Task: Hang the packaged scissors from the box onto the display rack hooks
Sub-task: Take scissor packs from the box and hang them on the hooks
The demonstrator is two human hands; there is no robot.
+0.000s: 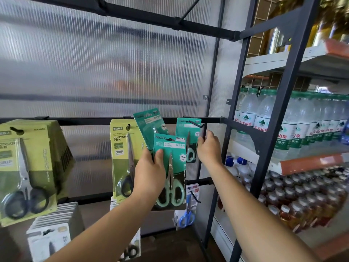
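Note:
My left hand (149, 173) grips two teal scissor packs: a front pack (171, 173) with mint-handled scissors and a second pack (149, 121) fanned out behind it, tilted left. A third teal pack (188, 137) hangs on a black hook (197, 124) on the rack's middle bar (85, 121). My right hand (208, 146) pinches that hanging pack's right edge, just below the hook's tip. The box is not in view.
Yellow-green scissor packs (124, 159) hang left of my hands, a thicker stack (28, 167) further left. White packs (51, 235) and a blue-handled pack (188, 208) hang on the lower bar. A black shelf frame (238, 129) with water bottles (264, 118) stands right.

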